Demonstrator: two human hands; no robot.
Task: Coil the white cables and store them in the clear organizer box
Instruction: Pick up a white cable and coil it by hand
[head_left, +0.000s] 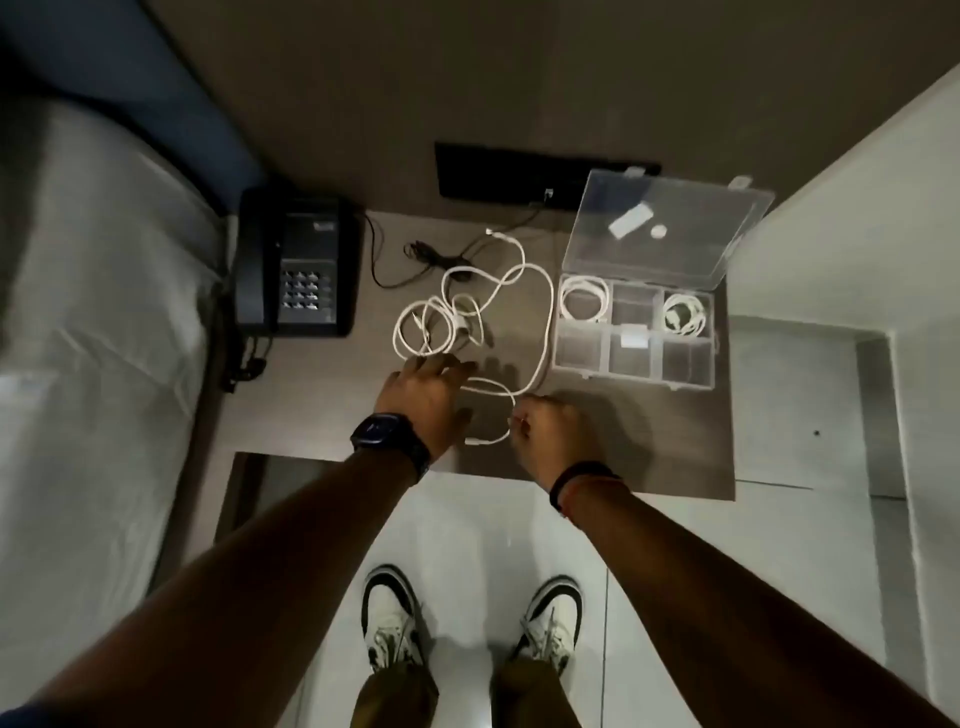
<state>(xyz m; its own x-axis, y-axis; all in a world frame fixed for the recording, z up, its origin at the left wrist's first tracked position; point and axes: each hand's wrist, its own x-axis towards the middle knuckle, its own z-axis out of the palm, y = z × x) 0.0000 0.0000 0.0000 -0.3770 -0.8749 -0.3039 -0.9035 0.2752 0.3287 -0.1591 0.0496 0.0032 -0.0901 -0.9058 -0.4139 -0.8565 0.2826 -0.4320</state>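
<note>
Two hands: right hand apparently pinches white cable.

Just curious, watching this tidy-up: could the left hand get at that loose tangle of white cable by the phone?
Probably yes. The left hand is spread open with its fingertips already at the near edge of the loose white cable, and nothing lies between them.

Loose white cable beside open clear organizer box, seemingly two coils inside
</note>
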